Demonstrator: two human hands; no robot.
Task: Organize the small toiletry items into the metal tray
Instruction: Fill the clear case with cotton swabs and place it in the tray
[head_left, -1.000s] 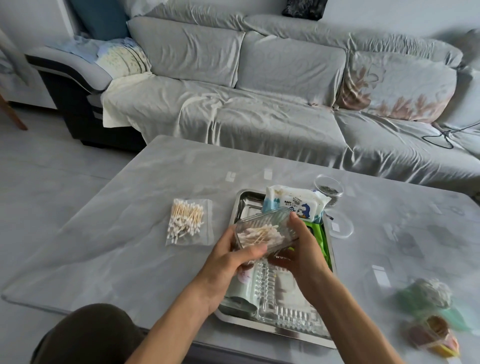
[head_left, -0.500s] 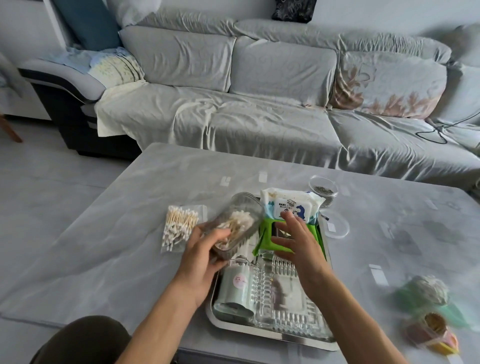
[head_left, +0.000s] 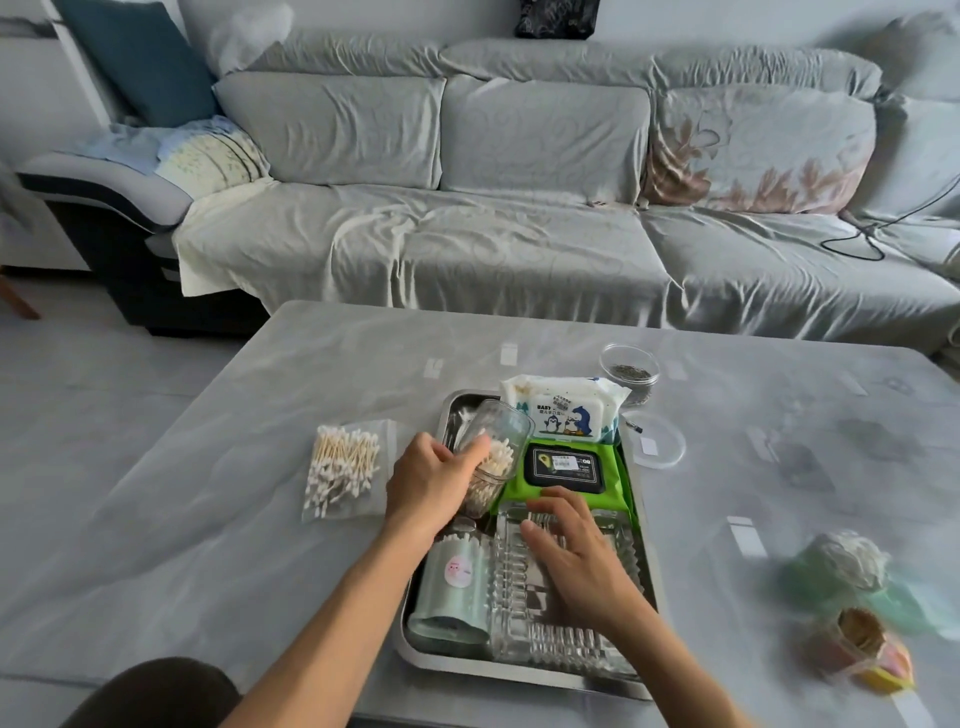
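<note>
The metal tray (head_left: 519, 667) sits on the grey table. My left hand (head_left: 431, 483) grips a clear plastic box of cotton swabs (head_left: 498, 457), tilted over the tray's left side. My right hand (head_left: 576, 556) rests with spread fingers on a clear ribbed plastic case (head_left: 545, 639) in the tray. Also in the tray are a white wet-wipes pack with penguins (head_left: 561, 413), a green wipes pack with a black lid (head_left: 566, 467) and a pale green roll (head_left: 454, 592). A bag of cotton swabs (head_left: 345, 467) lies on the table left of the tray.
A small clear cup with dark contents (head_left: 629, 370) and a clear round lid (head_left: 657, 447) lie right of the tray's far end. Blurred green, white and orange items (head_left: 852, 608) sit at the table's right front. A grey sofa (head_left: 519, 208) stands behind the table.
My left hand carried the cotton swab box from in front of me down onto the tray's left side. My right hand let go of it and dropped onto the clear case.
</note>
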